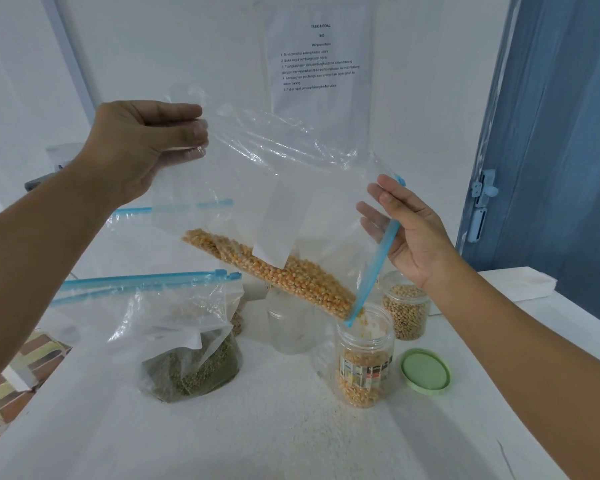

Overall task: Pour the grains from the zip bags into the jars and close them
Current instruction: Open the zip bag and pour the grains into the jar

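A clear zip bag (pixel 274 174) of yellow corn kernels (pixel 284 271) hangs tilted above the table. My left hand (pixel 142 147) pinches its raised bottom corner. My right hand (pixel 406 230) grips the blue zip edge, and the bag's open corner points down into an open clear jar (pixel 364 358). That jar is partly filled with corn, and kernels are dropping into it. Its green lid (pixel 426 370) lies flat on the table just to the right. Another jar (pixel 406 313) holding pale beans stands behind, with no lid visible on it.
A zip bag of green grains (pixel 187 362) sits at the left on the white table (pixel 257 438), with another bag behind it. An empty clear jar (pixel 290 323) stands in the middle. A white box (pixel 520 282) lies at the right, near a blue door (pixel 561 133).
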